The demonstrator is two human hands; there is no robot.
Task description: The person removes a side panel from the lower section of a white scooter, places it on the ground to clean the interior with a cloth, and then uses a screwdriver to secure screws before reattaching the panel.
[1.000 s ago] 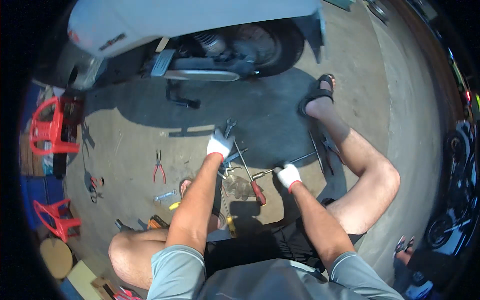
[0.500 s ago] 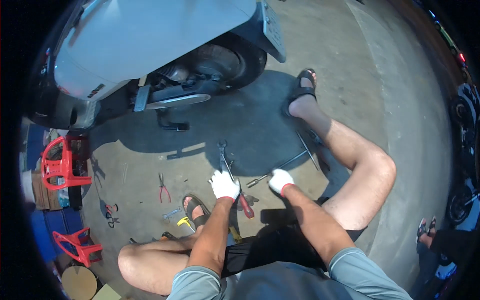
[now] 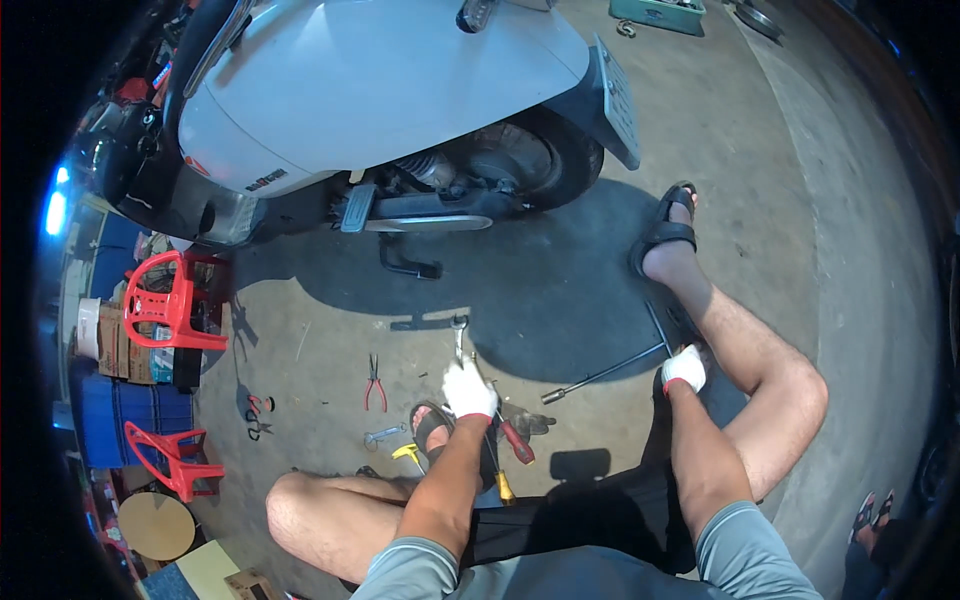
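Observation:
My gloved left hand (image 3: 467, 389) is closed on a silver open-end wrench (image 3: 460, 330), above a red-handled screwdriver (image 3: 515, 438), a yellow-handled screwdriver (image 3: 503, 483) and a dark glove (image 3: 532, 424). Beside my right leg, my gloved right hand (image 3: 684, 368) has curled fingers at the crossbar end of a long T-handle socket wrench (image 3: 605, 372); what they hold is unclear. Red-handled pliers (image 3: 374, 390), a small wrench (image 3: 385, 435) and a yellow T-handle tool (image 3: 405, 452) lie left of my left hand.
A pale scooter (image 3: 370, 80) stands ahead, its rear wheel (image 3: 560, 170) facing me. Red plastic chairs (image 3: 170, 300) and cardboard boxes line the left. A green tray (image 3: 655, 15) sits at the back. Another person's sandaled foot (image 3: 868, 520) shows at lower right.
My right hand has moved rightward along the T-handle wrench toward its crossbar, beside my leg. My left hand stays among the tools, on the wrench. The camera's view has shifted.

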